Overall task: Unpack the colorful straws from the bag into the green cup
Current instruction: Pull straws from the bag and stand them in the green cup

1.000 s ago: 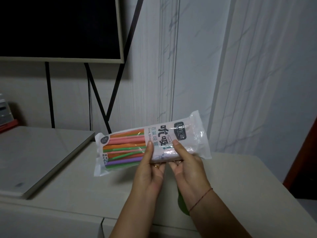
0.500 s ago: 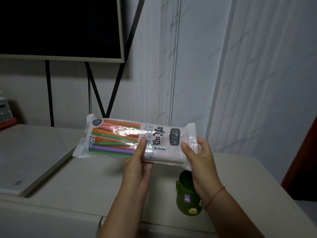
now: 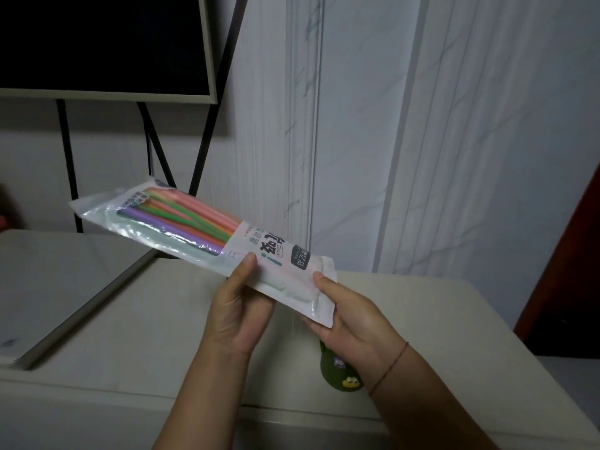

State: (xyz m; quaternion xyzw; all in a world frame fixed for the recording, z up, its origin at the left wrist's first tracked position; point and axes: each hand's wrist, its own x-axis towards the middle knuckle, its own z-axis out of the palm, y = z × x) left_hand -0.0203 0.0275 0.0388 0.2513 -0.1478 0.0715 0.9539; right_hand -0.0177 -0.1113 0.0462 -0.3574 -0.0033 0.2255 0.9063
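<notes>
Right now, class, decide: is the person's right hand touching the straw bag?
Touching. The head view shows the right hand holding the straw bag by its near end, with the thumb pressed on top.

Both hands hold bag (image 3: 207, 241) tilted toward 10 o'clock: left hand (image 3: 238, 315) mid-bag, right hand (image 3: 354, 323) near end; green cup (image 3: 341, 373) underneath at 5 o'clock.

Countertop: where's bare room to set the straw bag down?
Bare counter between the grey board and left hand; also right of the right hand. Crowded at the green cup under that hand.
</notes>
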